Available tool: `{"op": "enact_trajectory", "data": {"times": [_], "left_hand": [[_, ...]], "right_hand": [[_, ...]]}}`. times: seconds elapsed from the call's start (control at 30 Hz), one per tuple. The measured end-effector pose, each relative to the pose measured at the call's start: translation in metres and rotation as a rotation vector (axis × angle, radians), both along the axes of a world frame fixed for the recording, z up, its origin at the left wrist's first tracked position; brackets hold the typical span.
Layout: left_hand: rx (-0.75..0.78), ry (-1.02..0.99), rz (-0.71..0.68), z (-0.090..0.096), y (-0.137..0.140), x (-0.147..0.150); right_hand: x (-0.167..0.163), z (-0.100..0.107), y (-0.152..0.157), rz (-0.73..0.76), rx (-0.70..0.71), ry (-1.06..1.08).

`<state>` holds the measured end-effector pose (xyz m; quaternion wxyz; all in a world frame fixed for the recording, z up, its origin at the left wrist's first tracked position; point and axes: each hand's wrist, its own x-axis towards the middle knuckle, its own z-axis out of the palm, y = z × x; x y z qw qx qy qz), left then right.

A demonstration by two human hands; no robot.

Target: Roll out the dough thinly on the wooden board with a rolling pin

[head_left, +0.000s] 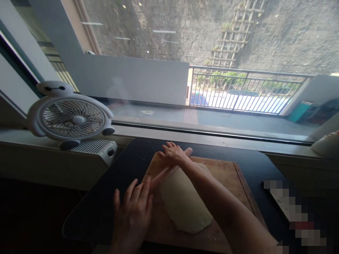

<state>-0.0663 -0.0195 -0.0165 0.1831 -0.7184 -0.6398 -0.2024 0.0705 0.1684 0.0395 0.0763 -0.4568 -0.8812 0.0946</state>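
Observation:
A pale sheet of dough (186, 204) lies on a wooden board (225, 176). A slim wooden rolling pin (162, 175) runs slantwise along the dough's far left edge. My right hand (173, 154) rests across the pin near its far end, fingers stretched out past it and not wrapped round. At the pin's near end is my left hand (134, 203), its fingers spread and the fingertips close to the pin. Whether the left palm touches the pin cannot be made out. My right forearm crosses over the dough and hides part of its right side.
The board sits on a dark table (106, 201) below a large window. A white character-shaped fan (76, 118) stands on a radiator (106, 150) at the left. On the table's right side lies a partly blurred box-like object (283, 204). A white rounded object (327, 144) is at the right edge.

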Motion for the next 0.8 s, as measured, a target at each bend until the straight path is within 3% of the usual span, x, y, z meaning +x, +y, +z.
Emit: {"op": "enact_trajectory", "data": {"times": [0.13, 0.23, 0.3, 0.37, 0.53, 0.6, 0.7, 0.8], "left_hand": [[0.077, 0.009, -0.151, -0.017, -0.026, 0.011], [0.113, -0.019, -0.259, -0.028, -0.044, 0.02], [0.102, -0.035, -0.27, -0.028, -0.047, 0.02], [0.076, -0.022, -0.248, -0.024, -0.042, 0.015], [0.038, -0.026, -0.023, -0.008, -0.017, -0.007], [0.027, -0.028, 0.025, -0.004, -0.015, -0.011], [0.031, -0.02, -0.015, -0.006, -0.025, -0.007], [0.075, -0.003, -0.179, -0.015, -0.043, 0.005]], "right_hand": [[0.056, -0.01, -0.054, 0.155, 0.132, 0.061], [0.11, -0.019, -0.1, 0.185, 0.171, 0.047], [0.122, -0.022, -0.11, 0.18, 0.169, 0.035], [0.107, -0.021, -0.097, 0.16, 0.173, 0.039], [0.008, -0.01, -0.021, 0.058, 0.065, 0.044], [-0.017, -0.005, -0.007, 0.011, 0.024, 0.044], [-0.004, -0.005, -0.023, 0.04, 0.08, 0.07], [0.059, -0.015, -0.075, 0.128, 0.189, 0.09]]}}
